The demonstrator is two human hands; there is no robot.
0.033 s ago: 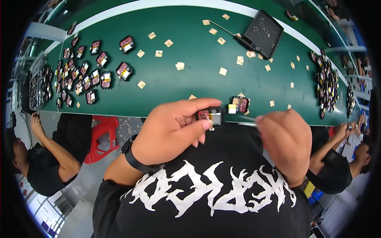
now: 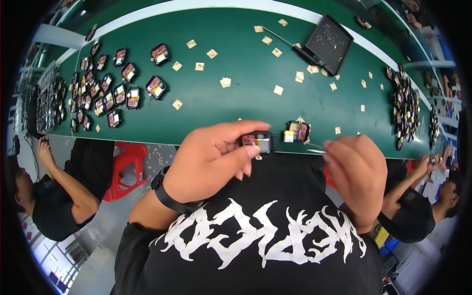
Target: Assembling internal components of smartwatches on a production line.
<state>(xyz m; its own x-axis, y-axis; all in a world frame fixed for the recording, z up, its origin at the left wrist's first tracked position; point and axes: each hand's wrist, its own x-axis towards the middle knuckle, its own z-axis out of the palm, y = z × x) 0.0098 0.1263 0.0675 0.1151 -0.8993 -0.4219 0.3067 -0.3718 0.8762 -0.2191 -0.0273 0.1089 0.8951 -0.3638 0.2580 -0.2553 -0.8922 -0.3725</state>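
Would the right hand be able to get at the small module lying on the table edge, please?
Probably yes: the right hand sits just beside that module, nothing between them, though it already pinches a thin tool.

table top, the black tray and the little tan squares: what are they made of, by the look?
Table top: green mat, matte, probably rubber or vinyl; no glare, white edge strip.
Black tray: likely moulded plastic; dull black with a grid of small cells.
Tan squares: probably paper or card; flat, thin, pale brown, some slightly curled.
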